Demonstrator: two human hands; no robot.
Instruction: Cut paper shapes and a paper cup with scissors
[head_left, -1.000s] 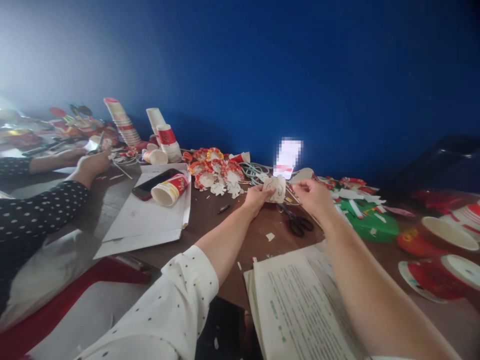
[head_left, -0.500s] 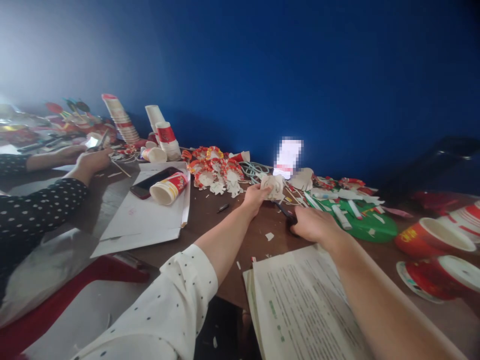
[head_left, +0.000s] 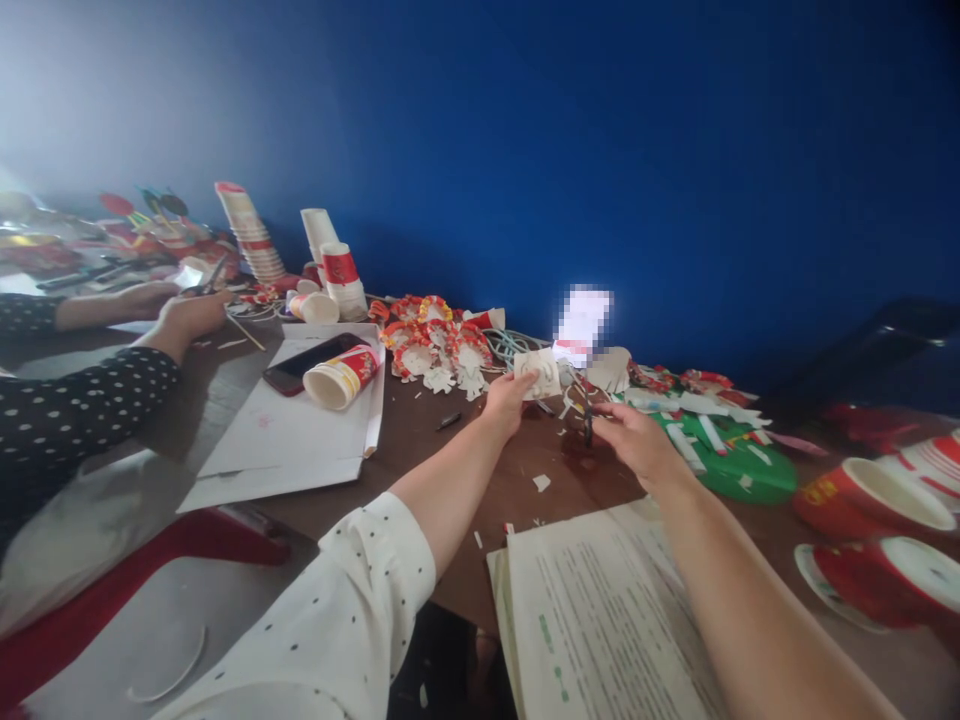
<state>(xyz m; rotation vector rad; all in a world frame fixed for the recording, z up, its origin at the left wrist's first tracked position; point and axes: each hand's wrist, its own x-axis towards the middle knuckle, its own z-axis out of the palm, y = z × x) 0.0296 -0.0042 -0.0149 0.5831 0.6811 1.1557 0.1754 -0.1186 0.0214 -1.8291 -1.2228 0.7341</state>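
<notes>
Between the thumb and fingers of my left hand is a small white piece of paper with faint drawn lines. My right hand grips a pair of scissors by the dark handles, just right of the paper. The blades point up and away, apart from the paper as far as I can see. Beyond both hands stands a phone with a lit, blurred screen. Left of my left hand lies a heap of red and white cut paper-cup pieces.
A printed stack of sheets lies nearest me. At right are a green plate with pens and scraps, and red paper cups. Leftward are a white folder, a dark phone, cup stacks and a co-worker's hands.
My right hand has turned, swinging the scissors from pointing left at the paper to pointing upward, away from it. The paper in my left hand has tilted slightly. The view has shifted a little.
</notes>
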